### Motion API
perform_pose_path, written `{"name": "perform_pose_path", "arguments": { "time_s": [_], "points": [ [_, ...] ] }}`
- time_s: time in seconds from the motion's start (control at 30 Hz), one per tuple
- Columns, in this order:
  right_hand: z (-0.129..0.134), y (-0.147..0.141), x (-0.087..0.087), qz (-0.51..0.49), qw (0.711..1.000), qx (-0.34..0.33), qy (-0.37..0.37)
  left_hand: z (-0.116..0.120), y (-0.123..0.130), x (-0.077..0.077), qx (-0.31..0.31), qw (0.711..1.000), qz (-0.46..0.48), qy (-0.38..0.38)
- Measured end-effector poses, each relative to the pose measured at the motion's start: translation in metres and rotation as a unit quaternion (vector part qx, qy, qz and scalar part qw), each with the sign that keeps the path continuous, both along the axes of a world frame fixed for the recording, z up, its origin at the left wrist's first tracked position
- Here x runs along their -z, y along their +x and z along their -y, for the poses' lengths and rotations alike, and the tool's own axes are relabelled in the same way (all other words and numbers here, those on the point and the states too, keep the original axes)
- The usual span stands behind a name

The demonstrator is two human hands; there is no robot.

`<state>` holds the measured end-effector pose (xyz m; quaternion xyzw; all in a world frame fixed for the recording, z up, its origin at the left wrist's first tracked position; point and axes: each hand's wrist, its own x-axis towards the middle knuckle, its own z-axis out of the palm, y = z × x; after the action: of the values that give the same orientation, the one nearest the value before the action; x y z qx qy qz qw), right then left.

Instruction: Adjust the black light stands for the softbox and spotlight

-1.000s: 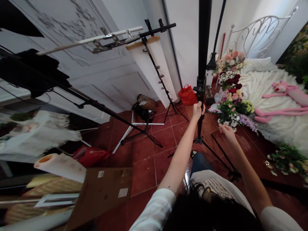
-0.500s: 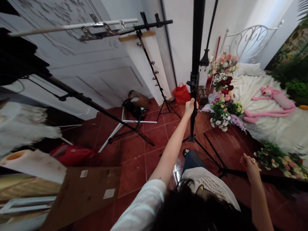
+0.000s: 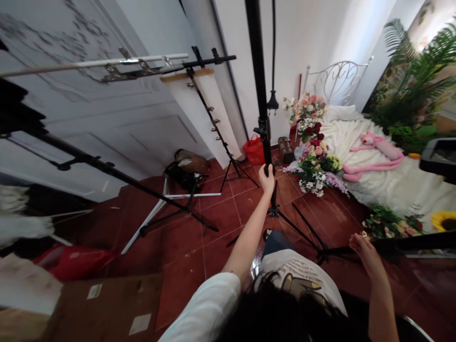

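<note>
My left hand [image 3: 266,179] is wrapped round the lower pole of a black light stand [image 3: 262,126], below its clamp knob. The stand leans slightly, and its lower end meets tripod legs on the floor. A black power cord with a plug [image 3: 272,100] hangs beside the pole. My right hand [image 3: 365,249] is held low at the right with its fingers loosely stretched and nothing visible in them. It is close to another black stand [image 3: 399,244] that lies across the right side; whether it touches that stand I cannot tell.
Left of me stands another black stand [image 3: 128,175]. Behind it are a tripod with clips [image 3: 210,114] and a red bag [image 3: 254,151]. A cardboard box [image 3: 117,304] lies at lower left. Flowers [image 3: 317,152] and a bed with a pink plush toy [image 3: 383,152] are at the right.
The view has turned right, so things shift left in it. My left hand sits lower on the pole, farther below the clamp knob. My right hand's fingers are straighter.
</note>
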<state>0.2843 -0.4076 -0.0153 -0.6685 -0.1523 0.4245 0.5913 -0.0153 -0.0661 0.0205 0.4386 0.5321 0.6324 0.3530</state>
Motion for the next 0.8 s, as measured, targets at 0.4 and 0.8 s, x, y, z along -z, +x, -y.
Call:
{"name": "perform_pose_path", "arguments": {
  "time_s": [0.4, 0.8],
  "points": [
    [0.060, -0.016, -0.012, -0.097, 0.983, 0.129, 0.089, 0.172, 0.182, 0.061, 0.519, 0.842, 0.038, -0.140],
    [0.055, -0.050, -0.041, -0.329, 0.889, 0.210, 0.239, 0.258, 0.284, -0.076, 0.774, 0.620, 0.128, 0.011]
  ]
}}
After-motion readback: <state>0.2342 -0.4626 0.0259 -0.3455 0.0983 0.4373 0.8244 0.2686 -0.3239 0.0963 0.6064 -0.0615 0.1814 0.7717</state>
